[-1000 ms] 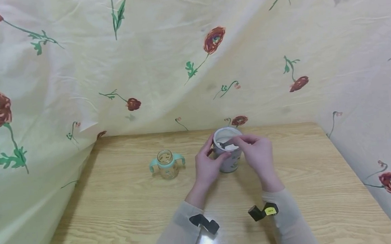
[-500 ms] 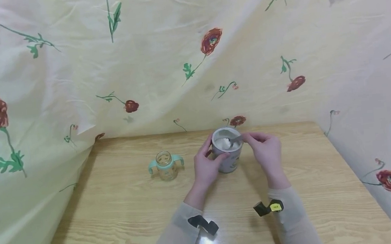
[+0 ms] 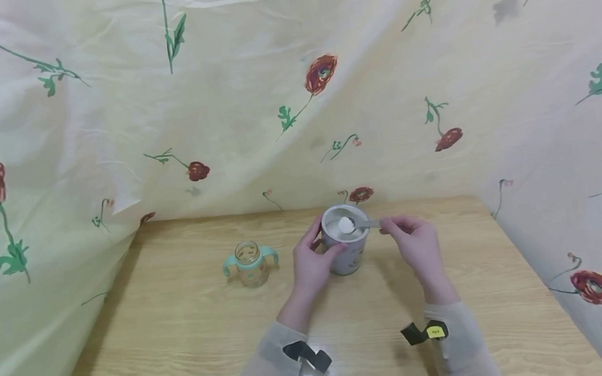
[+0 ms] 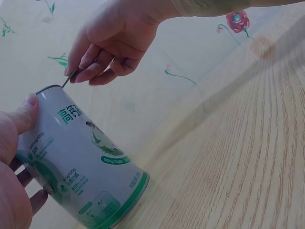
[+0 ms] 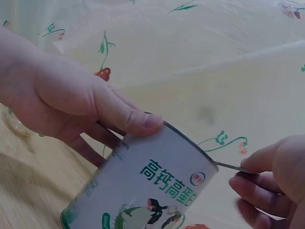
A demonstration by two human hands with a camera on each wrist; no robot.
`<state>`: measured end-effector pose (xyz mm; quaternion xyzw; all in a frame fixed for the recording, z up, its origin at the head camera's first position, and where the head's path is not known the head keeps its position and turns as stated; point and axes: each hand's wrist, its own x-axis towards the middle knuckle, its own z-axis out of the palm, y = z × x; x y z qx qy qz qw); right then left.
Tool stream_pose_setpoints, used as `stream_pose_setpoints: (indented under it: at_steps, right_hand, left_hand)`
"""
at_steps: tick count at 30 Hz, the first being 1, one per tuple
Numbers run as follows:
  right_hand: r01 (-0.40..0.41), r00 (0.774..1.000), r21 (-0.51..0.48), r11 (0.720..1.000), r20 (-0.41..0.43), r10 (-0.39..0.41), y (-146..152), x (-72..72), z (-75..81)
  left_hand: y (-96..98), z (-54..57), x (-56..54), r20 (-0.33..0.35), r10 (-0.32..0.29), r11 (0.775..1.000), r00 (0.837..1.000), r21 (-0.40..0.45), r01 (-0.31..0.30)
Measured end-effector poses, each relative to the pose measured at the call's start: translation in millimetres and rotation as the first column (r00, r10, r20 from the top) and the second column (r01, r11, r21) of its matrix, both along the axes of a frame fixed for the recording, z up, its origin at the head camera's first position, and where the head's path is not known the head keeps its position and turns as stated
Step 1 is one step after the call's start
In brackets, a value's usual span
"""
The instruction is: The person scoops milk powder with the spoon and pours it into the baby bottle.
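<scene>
My left hand (image 3: 310, 263) grips a white milk powder can (image 5: 147, 186) near its rim, thumb on the near side and fingers around the left. The can's green print and cow picture show in both wrist views. My right hand (image 3: 415, 243) is right of the can and pinches the handle of a spoon (image 3: 367, 224). The spoon reaches over the rim, its bowl inside the can's mouth heaped with white powder (image 3: 345, 225). To the left stands an uncapped clear baby bottle (image 3: 252, 270) with two mint-green handles, apart from both hands.
All of this stands on a light wooden table (image 3: 185, 341). A cream cloth (image 3: 239, 98) with red flowers hangs behind the table and along its sides. Black camera mounts (image 3: 307, 356) sit on both wrists.
The right hand has drawn back to the right, bringing the spoon up from inside the can with a heap of powder. The left hand keeps its grip on the can.
</scene>
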<state>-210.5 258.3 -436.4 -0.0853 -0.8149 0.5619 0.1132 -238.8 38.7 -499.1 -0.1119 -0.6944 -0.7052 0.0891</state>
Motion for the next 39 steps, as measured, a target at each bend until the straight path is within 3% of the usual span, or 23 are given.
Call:
stream_pose_setpoints:
  at_steps: [5, 13, 26, 39]
  right_hand:
    - [-0.040, 0.999, 0.002, 0.999, 0.019, 0.040, 3.7, 3.0, 2.6]
    - [-0.066, 0.998, 0.004, 0.998, -0.024, 0.066, 8.3, -0.2, 0.9]
    - [-0.017, 1.000, -0.136, 0.991, -0.024, 0.014, 0.4, 5.0, 3.9]
    - [-0.018, 1.000, -0.153, 0.988, -0.024, 0.014, 3.9, 1.4, -4.5]
  left_hand:
    - [0.0, 0.7, 3.5, 0.018, -0.003, 1.000, 1.000, 0.011, 0.003]
    - [0.4, 5.0, 1.4, 0.004, -0.009, 1.000, 1.000, 0.004, 0.009]
    - [1.0, 2.8, 4.4, 0.013, -0.022, 1.000, 1.000, 0.021, 0.022]
    - [1.1, 3.6, 5.3, 0.017, -0.018, 1.000, 1.000, 0.013, 0.017]
